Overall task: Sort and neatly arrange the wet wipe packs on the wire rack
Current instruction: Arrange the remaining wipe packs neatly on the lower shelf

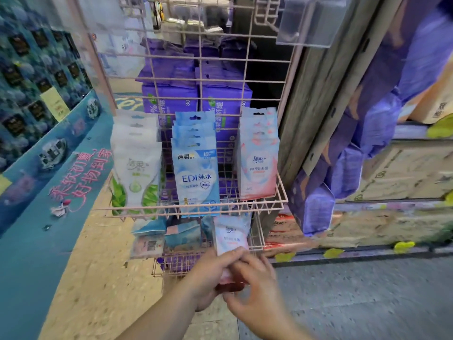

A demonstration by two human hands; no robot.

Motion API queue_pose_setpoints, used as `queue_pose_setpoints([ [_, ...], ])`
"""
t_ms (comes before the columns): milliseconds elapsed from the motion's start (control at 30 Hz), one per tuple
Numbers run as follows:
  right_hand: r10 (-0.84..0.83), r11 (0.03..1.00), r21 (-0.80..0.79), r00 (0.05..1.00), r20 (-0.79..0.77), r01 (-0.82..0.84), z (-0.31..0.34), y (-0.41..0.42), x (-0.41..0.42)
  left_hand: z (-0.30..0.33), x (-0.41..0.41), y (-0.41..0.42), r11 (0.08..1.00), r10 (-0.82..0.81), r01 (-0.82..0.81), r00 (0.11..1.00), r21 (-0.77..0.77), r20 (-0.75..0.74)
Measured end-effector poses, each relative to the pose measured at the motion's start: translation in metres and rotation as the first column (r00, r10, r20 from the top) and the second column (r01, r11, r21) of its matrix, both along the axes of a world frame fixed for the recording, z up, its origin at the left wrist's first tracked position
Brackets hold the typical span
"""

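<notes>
A pink wire rack (pixel 282 190) carries three hanging rows of wet wipe packs: green-and-white packs (pixel 136 168) on the left, blue packs (pixel 196 173) in the middle, pink-and-white packs (pixel 258 158) on the right. Below the rack's front rail, a lower wire basket (pixel 257 241) holds loose blue packs (pixel 181 234) and a pack lying barcode-up (pixel 149 245). One pink-and-white pack (pixel 230 235) stands upright in front of that basket, gripped at its bottom by both hands. My left hand (pixel 208 273) holds it from the left, my right hand (pixel 255 285) pinches it from the right.
Purple tissue packages (pixel 196 99) are stacked behind the rack. A teal display stand (pixel 49 182) slants along the left. More purple packs (pixel 343 173) hang on the right beside cardboard boxes (pixel 404 173). A clear plastic holder (pixel 308 20) is fixed at the rack's top right.
</notes>
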State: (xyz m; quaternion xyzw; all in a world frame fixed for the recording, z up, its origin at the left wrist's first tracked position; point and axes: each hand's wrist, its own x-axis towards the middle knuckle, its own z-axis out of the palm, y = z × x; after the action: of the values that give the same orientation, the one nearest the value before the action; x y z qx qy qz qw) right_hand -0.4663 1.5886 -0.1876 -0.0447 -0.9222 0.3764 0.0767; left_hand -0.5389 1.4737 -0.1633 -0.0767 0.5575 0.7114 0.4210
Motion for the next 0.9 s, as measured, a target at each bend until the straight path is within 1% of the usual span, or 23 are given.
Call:
queue_pose_setpoints([
  [33, 0.069, 0.994, -0.089, 0.997, 0.031, -0.066, 0.002, -0.005, 0.001, -0.002, -0.002, -0.008, 1.000, 0.018, -0.018, 1.000, 0.001, 0.016],
  [67, 0.062, 0.969, -0.240, 0.997, 0.043, -0.050, 0.005, -0.008, 0.000, 0.000, -0.004, -0.018, 1.000, 0.011, -0.011, 1.000, 0.000, 0.030],
  [100, -0.024, 0.926, -0.377, 0.999, 0.043, 0.038, 0.009, -0.007, -0.003, 0.002, -0.005, -0.029, 1.000, -0.011, 0.011, 0.999, 0.007, 0.044],
  [133, -0.146, 0.844, -0.516, 0.989, 0.038, 0.144, 0.011, -0.003, -0.006, 0.003, -0.006, -0.042, 0.999, -0.034, 0.032, 0.997, 0.018, 0.063],
  [167, -0.236, 0.762, -0.606, 0.969, 0.069, 0.228, 0.019, 0.001, -0.011, 0.004, -0.005, -0.053, 0.997, -0.064, 0.061, 0.996, 0.040, 0.070],
  [200, -0.244, 0.690, -0.665, 0.957, 0.158, 0.286, 0.028, 0.004, -0.015, 0.007, -0.004, -0.063, 0.993, -0.106, 0.102, 0.992, 0.064, 0.064],
  [233, -0.165, 0.635, -0.709, 0.951, 0.263, 0.306, 0.038, 0.006, -0.020, 0.010, -0.002, -0.071, 0.984, -0.156, 0.150, 0.987, 0.100, 0.050],
  [267, -0.051, 0.596, -0.746, 0.941, 0.334, 0.297, 0.045, 0.008, -0.023, 0.015, 0.000, -0.078, 0.970, -0.209, 0.204, 0.978, 0.132, 0.022],
  [300, 0.047, 0.560, -0.783, 0.933, 0.356, 0.270, 0.054, 0.008, -0.027, 0.018, 0.001, -0.082, 0.954, -0.253, 0.253, 0.967, 0.160, -0.020],
  [333, 0.110, 0.538, -0.814, 0.939, 0.325, 0.219, 0.064, 0.009, -0.030, 0.023, 0.001, -0.084, 0.945, -0.277, 0.287, 0.958, 0.160, -0.077],
  [367, 0.135, 0.534, -0.831, 0.955, 0.265, 0.155, 0.076, 0.008, -0.032, 0.031, 0.001, -0.083, 0.942, -0.288, 0.308, 0.946, 0.135, -0.150],
  [400, 0.134, 0.550, -0.829, 0.969, 0.208, 0.102, 0.085, 0.009, -0.035, 0.040, 0.000, -0.082, 0.947, -0.289, 0.312, 0.929, 0.073, -0.230],
  [467, 0.081, 0.616, -0.787, 0.991, 0.109, 0.036, 0.105, 0.008, -0.044, 0.055, -0.007, -0.079, 0.967, -0.252, 0.244, 0.890, -0.070, -0.379],
  [533, 0.031, 0.648, -0.762, 0.999, 0.020, -0.005, 0.120, 0.011, -0.054, 0.069, -0.019, -0.075, 0.971, -0.212, 0.107, 0.799, -0.213, -0.563],
  [567, 0.015, 0.651, -0.759, 1.000, -0.014, -0.020, 0.130, 0.012, -0.059, 0.075, -0.025, -0.071, 0.959, -0.201, 0.014, 0.735, -0.282, -0.647],
  [633, -0.016, 0.659, -0.750, 0.995, -0.097, -0.063, 0.147, 0.018, -0.069, 0.092, -0.035, -0.056, 0.911, -0.192, -0.173, 0.624, -0.374, -0.757],
  [700, -0.072, 0.701, -0.708, 0.979, -0.193, -0.088, 0.164, 0.028, -0.079, 0.111, -0.042, -0.029, 0.862, -0.224, -0.280, 0.536, -0.422, -0.814],
  [800, -0.194, 0.782, -0.622, 0.928, -0.319, -0.050, 0.181, 0.053, -0.097, 0.128, -0.052, 0.015, 0.833, -0.208, -0.384, 0.450, -0.398, -0.869],
  [833, -0.210, 0.807, -0.589, 0.920, -0.330, -0.027, 0.180, 0.061, -0.102, 0.125, -0.058, 0.028, 0.817, -0.231, -0.402, 0.429, -0.413, -0.873],
  [867, -0.217, 0.835, -0.549, 0.926, -0.308, 0.013, 0.175, 0.068, -0.107, 0.119, -0.062, 0.039, 0.796, -0.276, -0.402, 0.426, -0.453, -0.862],
  [900, -0.225, 0.866, -0.494, 0.941, -0.253, 0.074, 0.165, 0.075, -0.111, 0.110, -0.066, 0.047, 0.766, -0.341, -0.379, 0.447, -0.520, -0.827],
])
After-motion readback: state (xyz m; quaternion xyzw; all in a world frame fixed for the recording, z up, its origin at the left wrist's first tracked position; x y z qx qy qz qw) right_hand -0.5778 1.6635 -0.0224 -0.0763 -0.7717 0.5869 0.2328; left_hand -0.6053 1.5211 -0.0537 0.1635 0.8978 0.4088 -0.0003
